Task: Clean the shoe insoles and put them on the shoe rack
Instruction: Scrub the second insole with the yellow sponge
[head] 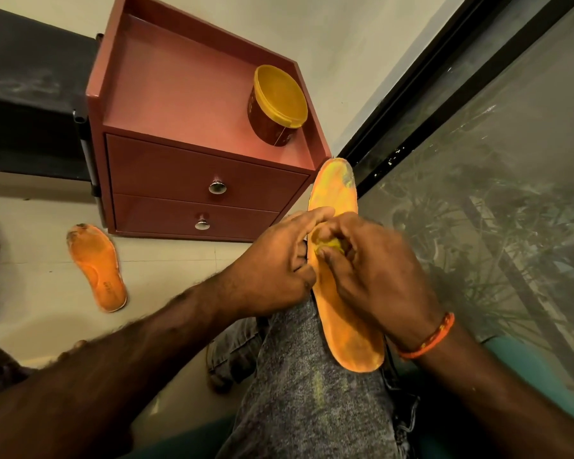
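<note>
The cleaning step is judged to be in hand. 1 orange insole [343,313] is laid along the person's knee [312,376]. It is held at its edge by the curled fingers of the left hand [272,270]. A small yellow wad [328,245], perhaps a cloth or sponge, is pinched by the right hand [371,276] and pressed on the insole's middle. The grey smudge near the toe is probably to be rubbed next, so the wad must be moved forward. The 2nd insole [96,266] lies on the floor, well apart, its toe dirty. A jar with a yellow lid [277,111] stands on the red drawer unit [193,180]. No shoe rack is seen.
</note>
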